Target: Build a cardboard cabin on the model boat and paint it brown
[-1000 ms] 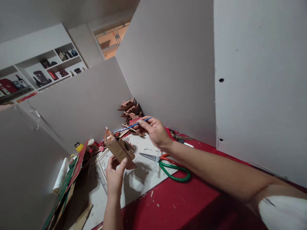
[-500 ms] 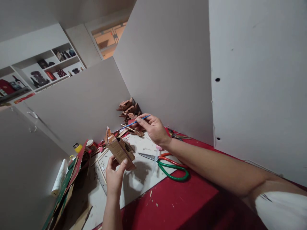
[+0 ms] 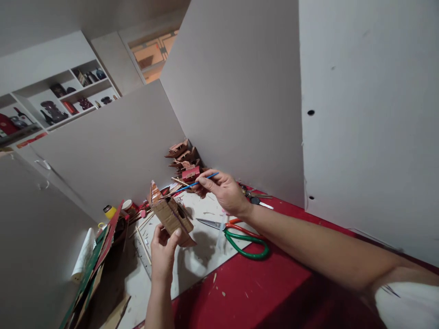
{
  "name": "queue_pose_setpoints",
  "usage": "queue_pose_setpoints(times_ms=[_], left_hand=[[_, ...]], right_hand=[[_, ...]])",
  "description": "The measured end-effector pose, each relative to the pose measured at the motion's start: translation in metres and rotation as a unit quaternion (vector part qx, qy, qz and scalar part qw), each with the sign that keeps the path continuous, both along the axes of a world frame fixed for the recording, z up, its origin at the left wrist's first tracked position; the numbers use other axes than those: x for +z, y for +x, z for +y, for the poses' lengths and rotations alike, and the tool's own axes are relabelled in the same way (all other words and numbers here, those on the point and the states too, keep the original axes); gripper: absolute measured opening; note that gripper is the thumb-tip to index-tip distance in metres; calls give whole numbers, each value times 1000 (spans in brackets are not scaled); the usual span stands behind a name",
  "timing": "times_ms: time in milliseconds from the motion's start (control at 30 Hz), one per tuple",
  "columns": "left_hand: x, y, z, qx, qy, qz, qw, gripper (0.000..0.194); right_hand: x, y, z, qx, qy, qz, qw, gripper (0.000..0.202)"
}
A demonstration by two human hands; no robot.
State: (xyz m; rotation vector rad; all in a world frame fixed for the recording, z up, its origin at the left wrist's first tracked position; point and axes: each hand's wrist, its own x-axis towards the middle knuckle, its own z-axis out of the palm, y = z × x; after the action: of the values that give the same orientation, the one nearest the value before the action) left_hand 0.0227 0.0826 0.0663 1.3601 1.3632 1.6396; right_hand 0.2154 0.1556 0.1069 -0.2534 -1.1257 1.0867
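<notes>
My left hand is closed on the lower end of a small cardboard model house, holding it tilted above the white board. The model has a dark round opening and a shiny, brown-painted pointed part at its upper left. Between the thumb and fingers of my right hand is a thin blue-handled paintbrush. Its tip points left, at the model's upper edge; whether it touches cannot be made out. Scissors with one orange and one green handle lie beneath my right forearm.
Brown cardboard models are stacked in the corner. Cardboard sheets lean at the left, beside a white roll. A yellow bottle and a small tub stand behind. Grey panels enclose the red-covered table.
My right hand has moved slightly down and right with the paintbrush, and the brush tip sits lower along the model. The model stays in my left hand, almost unmoved.
</notes>
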Motion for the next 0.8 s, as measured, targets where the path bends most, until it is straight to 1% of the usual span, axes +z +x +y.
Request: queue_pose_setpoints(times_ms=[167,233,367,467,600,633,800], left_hand=[[4,3,-3,12,0,-4,1000,34],[4,2,-3,16,0,-1,1000,34],[2,1,-2,14,-5,4,1000,36],[1,-1,-2,9,-11,9,1000,36],[1,-5,0,10,-15,16,1000,37],[1,-5,0,12,-14,17,1000,37],[1,-6,0,12,-18,19,1000,37]], right_hand=[[-5,2,-1,26,6,-61,998,30],[-6,3,-2,33,10,-65,997,28],[-4,6,-4,5,34,-25,999,25],[-4,9,-6,-7,48,-43,998,24],[-7,11,-8,41,60,-107,992,21],[-8,11,-9,42,65,-111,991,20],[-6,12,-9,-20,102,-81,991,15]])
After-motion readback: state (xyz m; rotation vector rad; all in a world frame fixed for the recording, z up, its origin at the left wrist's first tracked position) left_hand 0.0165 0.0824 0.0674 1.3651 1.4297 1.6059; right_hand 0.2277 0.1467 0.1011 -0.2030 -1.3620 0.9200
